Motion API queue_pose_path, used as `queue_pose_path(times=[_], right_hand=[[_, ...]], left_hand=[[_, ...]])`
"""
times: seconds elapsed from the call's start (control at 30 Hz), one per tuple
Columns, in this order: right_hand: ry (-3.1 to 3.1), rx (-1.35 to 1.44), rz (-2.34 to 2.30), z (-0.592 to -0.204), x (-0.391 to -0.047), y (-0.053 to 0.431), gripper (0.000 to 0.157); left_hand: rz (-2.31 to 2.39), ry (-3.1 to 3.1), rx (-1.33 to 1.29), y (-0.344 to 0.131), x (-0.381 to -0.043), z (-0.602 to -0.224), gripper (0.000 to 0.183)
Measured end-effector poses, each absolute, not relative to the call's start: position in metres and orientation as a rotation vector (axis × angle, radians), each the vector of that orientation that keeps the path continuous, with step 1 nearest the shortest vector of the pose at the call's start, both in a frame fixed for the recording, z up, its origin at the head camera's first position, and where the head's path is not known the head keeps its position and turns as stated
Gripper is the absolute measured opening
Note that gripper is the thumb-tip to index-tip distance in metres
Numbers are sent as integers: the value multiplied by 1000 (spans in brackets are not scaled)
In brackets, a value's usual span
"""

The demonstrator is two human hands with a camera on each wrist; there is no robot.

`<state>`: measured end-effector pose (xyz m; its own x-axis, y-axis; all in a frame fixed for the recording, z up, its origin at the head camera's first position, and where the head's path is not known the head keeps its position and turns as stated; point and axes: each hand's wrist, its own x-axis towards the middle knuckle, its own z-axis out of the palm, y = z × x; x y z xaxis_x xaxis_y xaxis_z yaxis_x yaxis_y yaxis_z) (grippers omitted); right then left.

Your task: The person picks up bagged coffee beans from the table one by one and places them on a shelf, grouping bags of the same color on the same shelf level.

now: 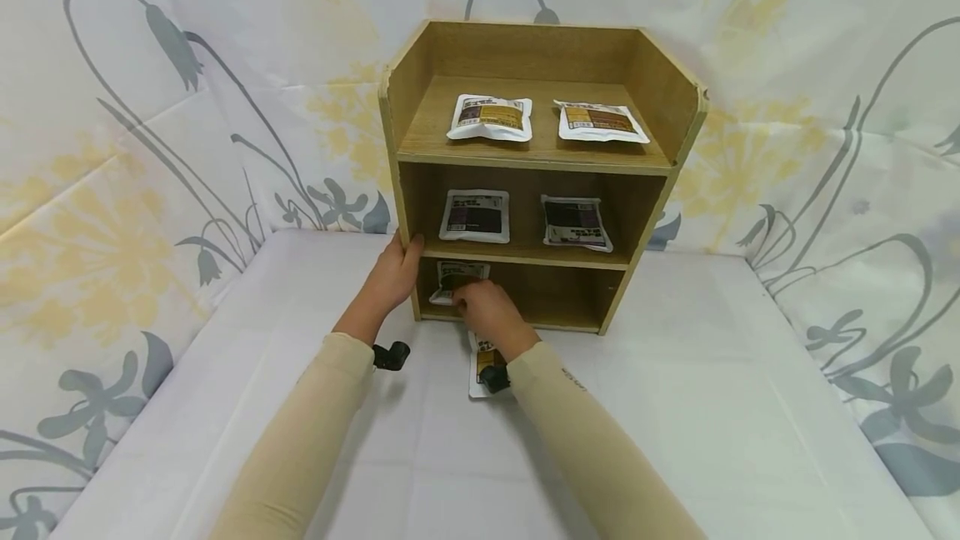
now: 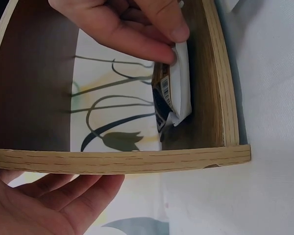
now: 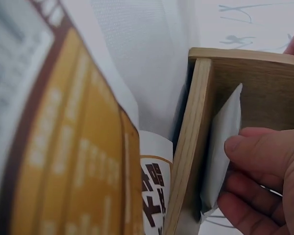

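My right hand [image 1: 491, 312] reaches into the lowest compartment of a small wooden shelf unit [image 1: 534, 163]. Its thumb and fingers pinch the edge of a flat white food pouch [image 2: 181, 90] with a dark and brown printed label. In the right wrist view the pouch's plain side [image 3: 220, 147] faces the thumb. This pouch lies at the compartment's left end, close to the left side panel [image 2: 137, 160]. My left hand [image 1: 395, 275] rests against the outside of that panel, its fingers extended along it.
On the table in front of the shelf lies another pouch [image 1: 478, 382] with a yellow-brown label, partly under my right wrist. Two pouches with yellow labels, one left [image 1: 491, 117] and one right [image 1: 602, 122], lie on top. Two darker-labelled pouches [image 1: 476, 216] [image 1: 576, 222] sit on the middle level.
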<state>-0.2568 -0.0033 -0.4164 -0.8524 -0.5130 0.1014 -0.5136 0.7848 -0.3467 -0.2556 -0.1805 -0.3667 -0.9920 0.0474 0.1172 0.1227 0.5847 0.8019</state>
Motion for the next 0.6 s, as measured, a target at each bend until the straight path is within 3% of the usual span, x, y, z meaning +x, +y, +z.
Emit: queue_pose_path(times=[0.6], right_hand=[[-2956, 965, 511, -407, -236, 16, 24]], left_hand=[[-1395, -2722, -146, -180, -256, -366, 63]])
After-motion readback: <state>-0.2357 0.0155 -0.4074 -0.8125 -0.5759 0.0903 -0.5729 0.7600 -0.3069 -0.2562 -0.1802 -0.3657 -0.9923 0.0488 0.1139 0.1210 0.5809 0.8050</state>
